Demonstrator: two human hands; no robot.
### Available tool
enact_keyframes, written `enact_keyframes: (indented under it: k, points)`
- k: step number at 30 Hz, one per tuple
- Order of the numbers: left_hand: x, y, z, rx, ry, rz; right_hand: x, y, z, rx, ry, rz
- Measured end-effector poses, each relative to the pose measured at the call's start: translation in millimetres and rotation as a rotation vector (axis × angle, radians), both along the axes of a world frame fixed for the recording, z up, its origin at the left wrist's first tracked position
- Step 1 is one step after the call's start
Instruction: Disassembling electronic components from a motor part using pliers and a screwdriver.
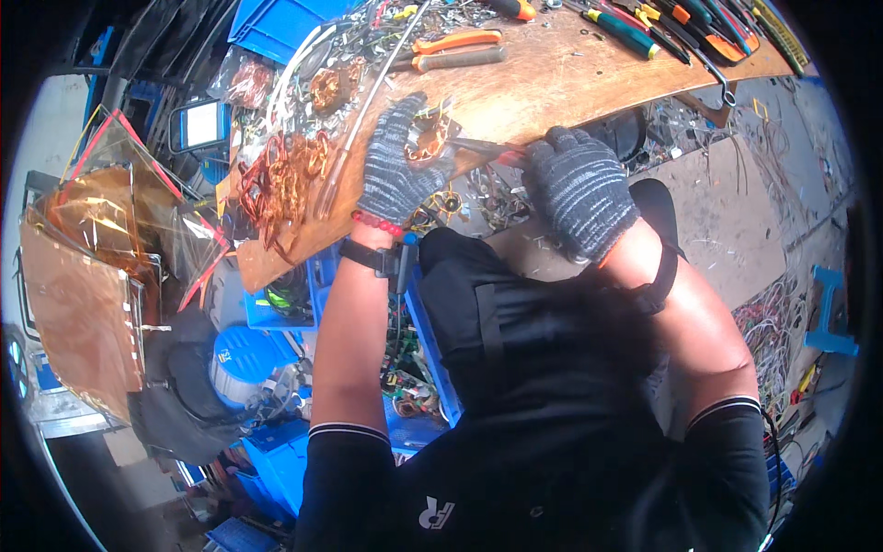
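Over the wooden workbench's near edge, my left hand [397, 166], in a grey striped knit glove, is closed on a small copper coil [429, 140]. Fingers and thumb curve around the coil's sides. Just to the right, my right hand [581, 193], gloved alike, grips a hand tool with dark jaws [478, 147] and a red handle; most of the handle is hidden in the fist. Its jaws point left at the coil, and I cannot tell whether they touch it. A heap of loose copper windings [290, 179] lies left of my left hand.
Orange-handled pliers [460, 48] lie farther back on the workbench [543, 83]. Screwdrivers [625, 35] and other tools crowd the far right. Wire scraps cover the bench's left side. Blue bins [276, 28] stand around, and a brown board [717, 216] lies on the floor at right.
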State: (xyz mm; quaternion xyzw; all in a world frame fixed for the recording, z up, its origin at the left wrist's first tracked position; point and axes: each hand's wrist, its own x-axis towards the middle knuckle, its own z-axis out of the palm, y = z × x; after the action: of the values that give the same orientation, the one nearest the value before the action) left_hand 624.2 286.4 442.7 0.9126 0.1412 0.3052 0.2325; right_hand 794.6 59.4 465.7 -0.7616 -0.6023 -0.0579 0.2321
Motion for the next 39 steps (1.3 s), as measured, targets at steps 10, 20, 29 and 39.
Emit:
enact_keyframes:
  k: [10,20,29,39]
  points:
    - [0.7,-0.8,0.0,-0.027,-0.027,0.029,9.7,-0.9,-12.5,0.044,-0.107,0.015]
    - [-2.1,-2.5,3.4,-0.014,0.048,0.015,16.3,7.9,-8.7,0.049,-0.071,0.078]
    - [-1.2,-4.2,5.0,0.010,0.062,0.050,15.3,6.2,-3.4,0.016,-0.107,0.048]
    - [-0.4,-3.0,6.1,-0.023,0.038,0.043,12.2,11.1,10.5,0.002,-0.088,0.058]
